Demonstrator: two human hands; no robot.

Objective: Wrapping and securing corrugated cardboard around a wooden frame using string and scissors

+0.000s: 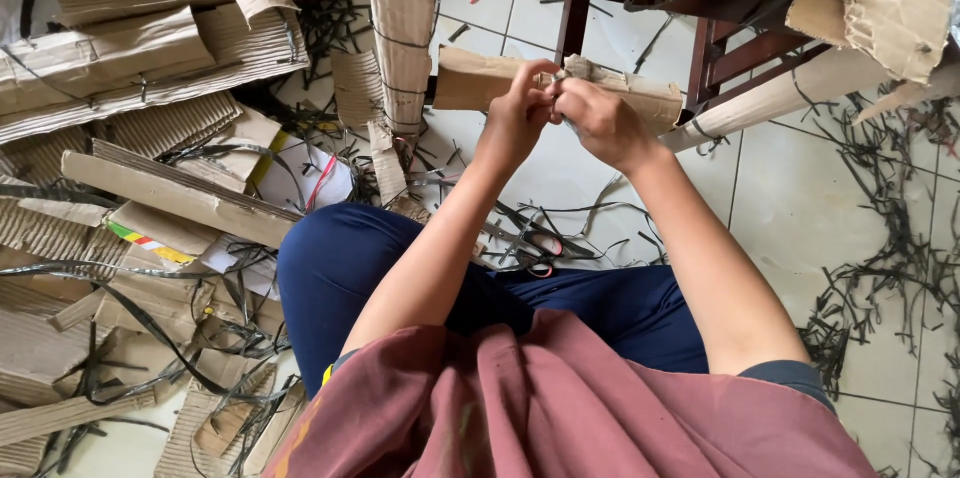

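Both my hands are raised in front of me over the tiled floor. My left hand and my right hand meet at the top edge of a folded piece of brown cardboard, fingers pinched together on it. The cardboard stretches to either side of my hands, and its right part curls downward. A thin dark strap seems to run between my fingertips, but it is too small to tell. My knees in dark blue trousers are below.
A heap of torn corrugated cardboard and black plastic straps fills the left. Scissors with dark handles lie on the floor by my knee. A dark wooden chair wrapped in cardboard stands ahead. Strap cuttings litter the tiles at right.
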